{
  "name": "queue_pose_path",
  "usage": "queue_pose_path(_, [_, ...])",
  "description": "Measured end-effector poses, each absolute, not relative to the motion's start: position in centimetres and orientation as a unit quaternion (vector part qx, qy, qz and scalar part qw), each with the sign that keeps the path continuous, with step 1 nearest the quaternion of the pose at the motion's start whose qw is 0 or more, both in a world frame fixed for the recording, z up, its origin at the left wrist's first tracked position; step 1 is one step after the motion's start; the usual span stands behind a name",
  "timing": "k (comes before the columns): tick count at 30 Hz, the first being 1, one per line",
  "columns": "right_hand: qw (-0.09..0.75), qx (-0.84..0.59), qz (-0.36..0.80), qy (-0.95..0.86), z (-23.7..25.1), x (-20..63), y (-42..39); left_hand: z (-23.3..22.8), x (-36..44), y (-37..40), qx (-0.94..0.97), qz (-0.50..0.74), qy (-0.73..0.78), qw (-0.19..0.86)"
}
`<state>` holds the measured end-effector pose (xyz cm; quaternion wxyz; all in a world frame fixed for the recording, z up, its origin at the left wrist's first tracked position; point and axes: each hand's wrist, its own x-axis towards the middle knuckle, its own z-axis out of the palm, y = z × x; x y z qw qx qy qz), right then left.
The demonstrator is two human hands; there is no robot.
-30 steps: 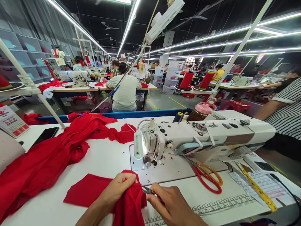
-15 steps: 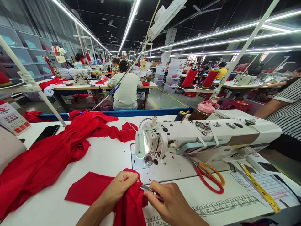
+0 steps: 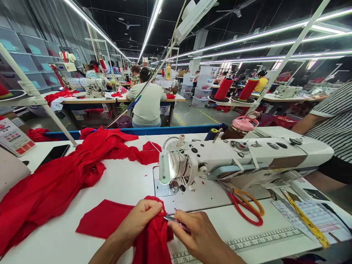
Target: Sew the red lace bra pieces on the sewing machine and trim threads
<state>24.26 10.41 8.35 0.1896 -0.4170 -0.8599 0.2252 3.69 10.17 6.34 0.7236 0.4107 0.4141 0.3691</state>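
My left hand [image 3: 141, 217] pinches a piece of red fabric [image 3: 155, 240] between thumb and fingers, close to the front edge of the table. In my right hand [image 3: 196, 231] is a pair of thread snips [image 3: 176, 221], its metal tip touching or just beside the gathered cloth. A flat end of the red fabric lies spread to the left of my left hand. Beyond both hands stands a white sewing machine [image 3: 220, 156], with its needle area and metal plate [image 3: 162, 187] just ahead of the fabric.
Red-and-orange-handled scissors [image 3: 246, 207] and a yellow tape measure [image 3: 306, 220] lie at right. A long heap of red cloth [image 3: 68, 172] covers the left, near a phone [image 3: 55, 154]. A person in a striped shirt [image 3: 334, 121] stands at far right; another person [image 3: 147, 102] sits ahead.
My hands, the fabric and the snips stay almost in place. The view has shifted very slightly. The person in stripes has moved a little to the left.
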Motion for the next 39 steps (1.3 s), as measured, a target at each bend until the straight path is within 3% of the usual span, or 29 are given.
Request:
queue_pose_path(8, [0.187,-0.421,0.26,-0.848,8.3,24.6,10.8,6.2,3.6,10.3,0.414,0.365,0.423,0.719])
queue_pose_path(18, [0.249,-0.428,0.489,-0.718,7.9,23.0,11.8,5.8,3.6,10.0,0.438,0.365,0.439,0.695])
queue_pose_path(24, [0.254,-0.408,0.516,-0.709,7.7,22.9,12.4,5.9,3.8,9.8,0.466,0.356,0.476,0.656])
queue_pose_path(32, [0.21,-0.388,0.462,-0.769,7.8,23.5,12.4,6.1,4.2,9.5,0.483,0.345,0.475,0.65])
queue_pose_path(39, [0.244,-0.401,0.489,-0.735,7.8,23.4,12.5,6.2,4.0,9.7,0.483,0.342,0.483,0.646])
